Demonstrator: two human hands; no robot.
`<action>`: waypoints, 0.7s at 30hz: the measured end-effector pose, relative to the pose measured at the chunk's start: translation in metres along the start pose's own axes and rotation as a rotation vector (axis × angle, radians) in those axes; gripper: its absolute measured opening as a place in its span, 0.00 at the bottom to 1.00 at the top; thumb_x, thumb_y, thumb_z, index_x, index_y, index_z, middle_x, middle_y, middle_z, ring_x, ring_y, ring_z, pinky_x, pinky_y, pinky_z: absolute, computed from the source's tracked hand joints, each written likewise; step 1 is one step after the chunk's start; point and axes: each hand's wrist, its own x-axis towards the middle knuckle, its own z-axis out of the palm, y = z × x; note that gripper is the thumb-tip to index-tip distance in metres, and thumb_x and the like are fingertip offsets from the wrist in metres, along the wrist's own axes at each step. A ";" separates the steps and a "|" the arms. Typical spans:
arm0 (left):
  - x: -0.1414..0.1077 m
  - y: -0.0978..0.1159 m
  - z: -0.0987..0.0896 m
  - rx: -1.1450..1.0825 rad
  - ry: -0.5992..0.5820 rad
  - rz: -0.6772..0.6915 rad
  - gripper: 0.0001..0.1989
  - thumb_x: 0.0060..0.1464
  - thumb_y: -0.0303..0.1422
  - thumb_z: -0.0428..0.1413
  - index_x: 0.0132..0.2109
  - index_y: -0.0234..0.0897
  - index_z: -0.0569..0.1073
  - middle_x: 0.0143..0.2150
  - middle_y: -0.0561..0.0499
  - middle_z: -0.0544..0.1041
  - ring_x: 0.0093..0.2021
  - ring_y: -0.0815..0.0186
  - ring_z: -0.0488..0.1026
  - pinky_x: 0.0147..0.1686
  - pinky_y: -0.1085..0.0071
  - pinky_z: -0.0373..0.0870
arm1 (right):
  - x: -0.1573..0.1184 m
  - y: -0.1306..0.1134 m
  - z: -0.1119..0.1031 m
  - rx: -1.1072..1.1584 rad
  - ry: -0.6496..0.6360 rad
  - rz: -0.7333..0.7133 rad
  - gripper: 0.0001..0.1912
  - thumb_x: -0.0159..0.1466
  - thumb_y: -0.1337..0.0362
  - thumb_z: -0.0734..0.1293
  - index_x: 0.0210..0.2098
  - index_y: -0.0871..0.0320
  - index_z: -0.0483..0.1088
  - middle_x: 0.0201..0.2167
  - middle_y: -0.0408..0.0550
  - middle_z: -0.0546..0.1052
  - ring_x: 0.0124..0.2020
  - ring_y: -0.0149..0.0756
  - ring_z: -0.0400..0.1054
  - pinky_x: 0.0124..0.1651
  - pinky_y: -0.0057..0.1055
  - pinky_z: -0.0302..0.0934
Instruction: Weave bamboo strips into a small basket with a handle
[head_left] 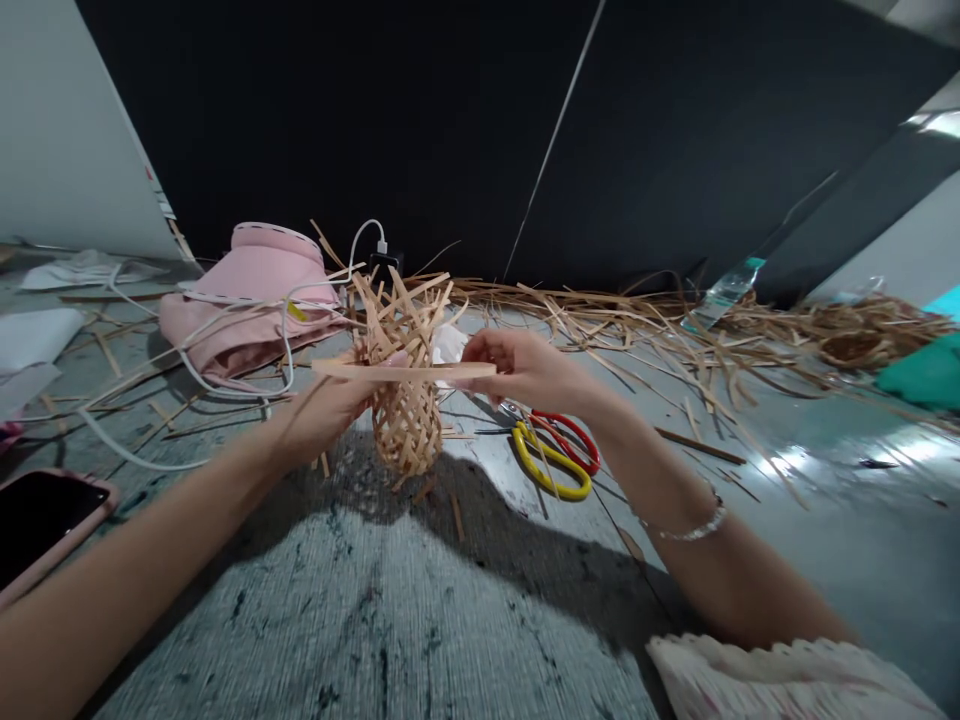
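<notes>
A narrow, vase-shaped basket [407, 430] woven from pale bamboo stands in front of me, its loose strip ends fanning out at the top. My left hand [334, 398] is closed on the basket's left side, thumb on its front; the other fingers are partly hidden. Across the basket's front runs a flat bamboo strip [405, 373], passing level over my left hand. Its right end is pinched between the thumb and fingers of my right hand [517, 368]. White crumpled material [448, 345] shows behind the basket, close to my right fingertips.
Scissors with red and yellow handles [551, 460] lie below my right wrist. A pink sun visor [259, 300] and white cable [150, 463] are left, with a phone [56, 520] nearer. Loose strips [600, 320] pile along the dark wall, beside a plastic bottle [724, 295].
</notes>
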 end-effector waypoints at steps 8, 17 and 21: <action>-0.001 -0.007 -0.003 -0.160 -0.128 -0.083 0.21 0.56 0.45 0.55 0.54 0.42 0.73 0.48 0.48 0.78 0.53 0.57 0.70 0.55 0.63 0.63 | -0.006 -0.018 0.010 0.031 0.106 -0.185 0.12 0.57 0.57 0.72 0.34 0.60 0.71 0.25 0.40 0.69 0.21 0.23 0.63 0.24 0.24 0.61; -0.005 -0.006 -0.011 -0.316 -0.277 -0.135 0.20 0.54 0.46 0.57 0.50 0.41 0.74 0.41 0.49 0.80 0.41 0.63 0.76 0.41 0.72 0.71 | -0.005 -0.026 0.011 0.414 0.269 0.047 0.17 0.51 0.53 0.75 0.21 0.62 0.71 0.18 0.43 0.73 0.15 0.27 0.68 0.18 0.24 0.67; -0.005 -0.010 -0.015 -0.388 -0.318 -0.146 0.23 0.56 0.46 0.55 0.55 0.41 0.70 0.42 0.48 0.80 0.42 0.62 0.77 0.43 0.70 0.72 | -0.005 -0.025 0.015 0.539 0.298 0.051 0.15 0.51 0.55 0.75 0.23 0.61 0.73 0.18 0.43 0.74 0.15 0.26 0.68 0.19 0.25 0.68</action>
